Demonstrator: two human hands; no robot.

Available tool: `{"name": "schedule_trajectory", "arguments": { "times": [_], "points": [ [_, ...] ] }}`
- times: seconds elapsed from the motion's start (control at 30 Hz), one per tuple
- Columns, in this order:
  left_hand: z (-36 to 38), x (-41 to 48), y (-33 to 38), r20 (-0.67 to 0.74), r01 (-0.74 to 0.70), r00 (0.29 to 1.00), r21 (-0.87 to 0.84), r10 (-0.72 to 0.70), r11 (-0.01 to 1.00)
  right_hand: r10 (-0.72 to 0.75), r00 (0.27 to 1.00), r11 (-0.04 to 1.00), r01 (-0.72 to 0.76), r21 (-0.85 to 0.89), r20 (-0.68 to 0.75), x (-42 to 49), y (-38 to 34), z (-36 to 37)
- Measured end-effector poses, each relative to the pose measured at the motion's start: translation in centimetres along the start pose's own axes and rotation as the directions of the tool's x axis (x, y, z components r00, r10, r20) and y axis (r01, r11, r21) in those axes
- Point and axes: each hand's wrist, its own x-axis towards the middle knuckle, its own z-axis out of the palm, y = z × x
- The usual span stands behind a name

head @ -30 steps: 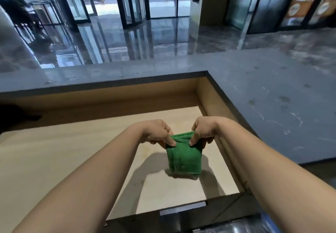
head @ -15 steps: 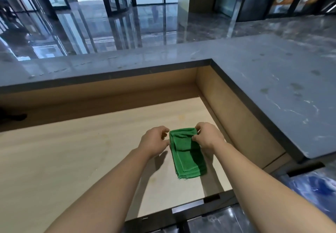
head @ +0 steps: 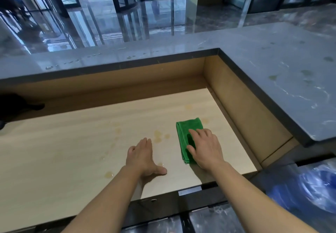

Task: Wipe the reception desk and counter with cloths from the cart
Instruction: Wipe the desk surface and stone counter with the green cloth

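a folded green cloth [head: 188,132] lies flat on the pale wooden tabletop [head: 72,150], toward the 3 o'clock side of it and near the wooden side wall. its long side runs from 12 to 6 o'clock. the right hand [head: 206,150] rests palm down on the near half of the cloth, its fingers [head: 193,136] straight and a little apart, pointing to about 11 o'clock, so the hand presses the cloth rather than grips it. the far end of the cloth shows bare beyond the fingertips.

the left hand [head: 142,157] lies at 9 o'clock of the cloth, apart from it, palm down on the bare wood. its fingers [head: 145,144] are straight and close together, pointing to 12 o'clock, with the thumb stuck out toward 3 o'clock; it holds nothing.

yellowish stains [head: 157,136] dot the wood between the two hands and out toward 9 o'clock of the left hand, with one more at 12 o'clock of the cloth.

a raised grey stone ledge [head: 272,65] wraps the tabletop from 9 o'clock round through 12 to 3 o'clock, with dull spots on its surface. a dark object [head: 16,105], too shadowed to identify, sits at the tabletop's 9 o'clock edge. something blue and blurred [head: 309,189] shows at 4 o'clock.
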Motion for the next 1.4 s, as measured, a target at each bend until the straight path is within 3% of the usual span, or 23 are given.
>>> {"name": "schedule_trajectory", "arguments": {
  "times": [0.3,0.47,0.67,0.77,0.83,1.0,1.17,1.4],
  "points": [
    [1.3,1.0,-0.2,0.015,-0.016,1.0,0.084,0.015,0.996,0.02,0.996,1.0,-0.021,0.013,0.084,3.1,-0.4,3.6],
    [1.8,1.7,-0.5,0.001,-0.01,1.0,0.109,0.01,0.994,0.071,0.991,0.992,-0.059,-0.109,0.11,4.8,-1.9,5.8],
    [1.5,1.8,0.0,-0.002,-0.008,1.0,0.137,0.008,0.991,-0.188,0.966,0.974,0.207,-0.096,0.175,5.9,-5.7,6.3],
    [1.2,2.0,0.4,0.023,0.009,1.0,0.177,-0.013,0.984,-0.254,0.951,0.958,0.273,-0.09,0.178,6.3,-4.1,5.5],
    [1.2,2.1,0.3,0.037,0.02,0.999,0.178,-0.027,0.984,-0.207,0.966,0.97,0.223,-0.093,0.153,6.6,-1.4,4.7],
    [1.1,2.0,0.3,0.054,0.015,0.998,0.142,-0.023,0.99,0.115,0.991,0.985,-0.105,-0.134,0.062,7.1,7.1,3.4],
    [0.9,2.1,0.5,0.069,-0.004,0.998,0.116,-0.004,0.993,0.283,0.958,0.954,-0.276,-0.121,0.047,5.8,5.9,4.0],
    [1.1,2.4,0.3,0.12,0.038,0.992,0.063,-0.045,0.997,0.014,0.993,0.992,0.001,-0.128,0.118,0.5,-3.4,6.1]
  ]
}}
